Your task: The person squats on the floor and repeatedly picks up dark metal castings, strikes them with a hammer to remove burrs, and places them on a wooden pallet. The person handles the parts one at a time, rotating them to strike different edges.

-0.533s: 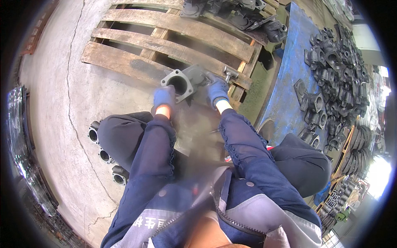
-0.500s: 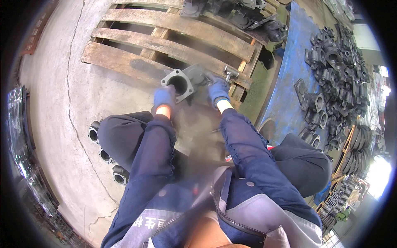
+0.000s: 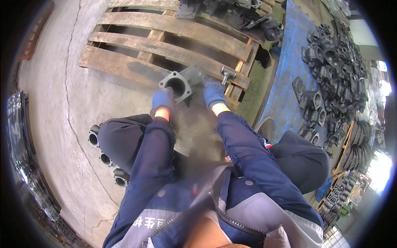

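In front of me is a grey metal casting [image 3: 187, 78] with a four-holed square flange around a wide round bore. It is tilted so that the bore faces me, close to the pallet's near edge. My left hand [image 3: 163, 99], in a blue glove, is closed on the lower left of the flange. At the casting's right end is my right hand [image 3: 214, 92], also gloved in blue, its fingers curled; what they grip is blurred. Just beyond it is a silver T-shaped metal tool [image 3: 227, 74]; whether that hand touches it I cannot tell.
A wooden pallet [image 3: 136, 39] lies ahead, with dark castings [image 3: 240, 16] on its far right. To the right, more castings [image 3: 335, 70] are heaped along a blue sheet [image 3: 283, 78]. Several flanged castings [image 3: 120, 177] stand by my left knee on the cracked concrete floor [image 3: 58, 124].
My right hand has shifted slightly left, closer to the casting. The left hand keeps its hold on the flange, and the whole view has drifted a little.
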Tool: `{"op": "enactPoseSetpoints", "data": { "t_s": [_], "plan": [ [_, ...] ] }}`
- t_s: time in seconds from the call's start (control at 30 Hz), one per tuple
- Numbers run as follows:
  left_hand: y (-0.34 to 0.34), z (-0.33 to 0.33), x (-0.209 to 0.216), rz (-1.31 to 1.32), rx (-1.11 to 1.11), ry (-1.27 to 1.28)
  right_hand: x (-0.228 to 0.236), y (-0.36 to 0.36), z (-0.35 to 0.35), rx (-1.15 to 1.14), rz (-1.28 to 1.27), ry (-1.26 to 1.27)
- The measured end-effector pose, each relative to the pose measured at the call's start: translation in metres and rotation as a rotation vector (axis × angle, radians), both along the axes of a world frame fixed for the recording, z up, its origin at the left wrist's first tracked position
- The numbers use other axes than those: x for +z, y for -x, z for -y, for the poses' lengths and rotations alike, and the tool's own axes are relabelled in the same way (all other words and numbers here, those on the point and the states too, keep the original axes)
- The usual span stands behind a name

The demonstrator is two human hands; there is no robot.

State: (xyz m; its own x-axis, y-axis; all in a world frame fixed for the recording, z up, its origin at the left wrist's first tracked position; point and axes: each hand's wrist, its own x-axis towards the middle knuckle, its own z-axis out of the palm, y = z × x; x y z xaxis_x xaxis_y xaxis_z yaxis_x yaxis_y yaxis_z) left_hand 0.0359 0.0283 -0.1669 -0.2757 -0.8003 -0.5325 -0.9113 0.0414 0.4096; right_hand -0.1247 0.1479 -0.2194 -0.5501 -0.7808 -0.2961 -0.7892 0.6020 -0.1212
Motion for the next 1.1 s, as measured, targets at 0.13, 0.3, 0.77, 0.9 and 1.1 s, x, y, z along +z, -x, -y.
{"op": "enactPoseSetpoints", "data": {
  "t_s": [0.13, 0.3, 0.77, 0.9, 1.1],
  "plan": [
    [-0.001, 0.002, -0.004, -0.004, 0.012, -0.048, -0.003, 0.002, -0.007, 0.062, 0.098, 0.014],
    [-0.001, 0.005, -0.011, -0.021, 0.042, -0.069, -0.011, 0.008, -0.014, -0.004, 0.088, 0.282],
    [-0.011, 0.008, -0.036, -0.053, -0.038, 0.013, 0.0, 0.003, -0.03, 0.03, 0.111, 0.328],
    [-0.017, 0.011, -0.064, -0.348, 0.318, -0.349, 0.031, 0.033, -0.065, -0.584, -0.05, 0.422],
    [-0.006, -0.03, -0.081, -0.655, 0.604, -0.632, 0.004, 0.054, -0.084, -0.784, -0.001, 0.002]
  ]
}}
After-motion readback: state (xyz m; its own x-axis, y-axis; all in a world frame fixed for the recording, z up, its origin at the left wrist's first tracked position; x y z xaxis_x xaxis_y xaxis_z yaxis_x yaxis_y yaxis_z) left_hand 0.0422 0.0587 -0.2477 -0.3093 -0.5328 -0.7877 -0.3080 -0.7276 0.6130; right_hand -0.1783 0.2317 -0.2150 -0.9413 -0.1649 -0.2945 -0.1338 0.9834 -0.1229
